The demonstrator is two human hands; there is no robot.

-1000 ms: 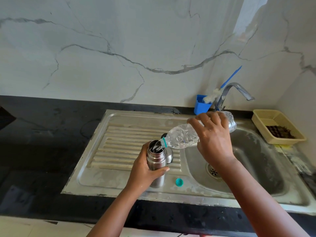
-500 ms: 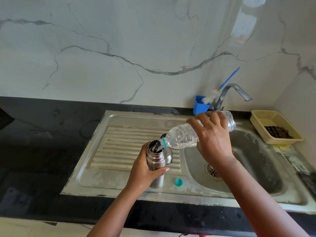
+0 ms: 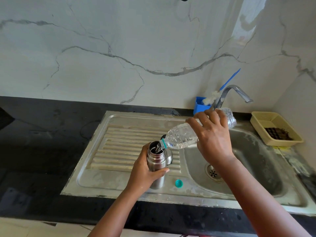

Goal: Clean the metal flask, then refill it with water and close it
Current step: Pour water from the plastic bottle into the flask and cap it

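Over steel sink drainboard (image 3: 119, 146), left hand (image 3: 145, 173) grips open flask (image 3: 156, 161), right hand (image 3: 212, 139) grips tilted bottle (image 3: 181, 138): refilling; capping likely follows.

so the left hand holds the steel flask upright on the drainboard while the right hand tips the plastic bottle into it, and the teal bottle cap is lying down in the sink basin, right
Not quite. The left hand, steel flask, right hand and plastic bottle are as you say. But the head view shows the teal bottle cap lying on the flat drainboard beside the flask, not in the sink basin.
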